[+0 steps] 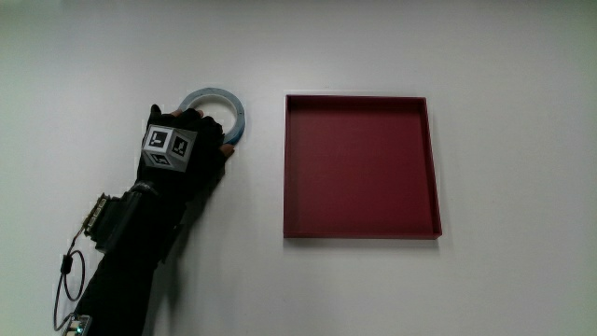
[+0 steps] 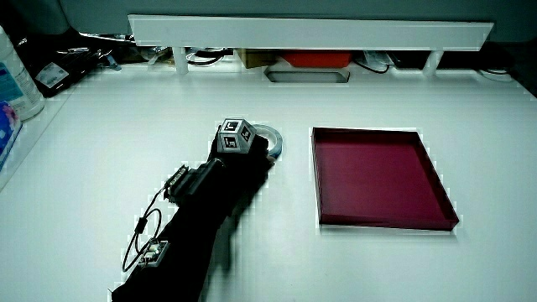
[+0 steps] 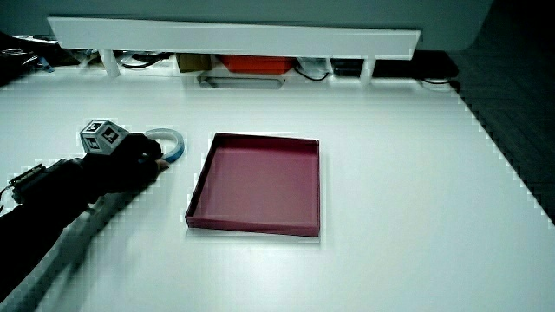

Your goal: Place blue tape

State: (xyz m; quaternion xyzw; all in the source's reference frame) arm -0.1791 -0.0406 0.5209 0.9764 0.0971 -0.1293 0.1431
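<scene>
The blue tape [image 1: 233,103] is a pale blue ring lying flat on the white table, close beside the red square tray [image 1: 285,168]. The gloved hand [image 1: 209,133] rests over the part of the ring nearer to the person, with fingers curled onto it and the thumb against its outer edge. The patterned cube [image 1: 168,147] sits on the back of the hand. Both side views show the tape [image 2: 275,139] [image 3: 173,139] at the fingertips, beside the tray [image 2: 317,180] [image 3: 201,186]. The tray holds nothing.
A low white partition [image 2: 310,32] with boxes and cables under it runs along the table's edge farthest from the person. A white bottle [image 2: 13,75] stands at another table edge. A small device with wires [image 1: 98,219] is strapped on the forearm.
</scene>
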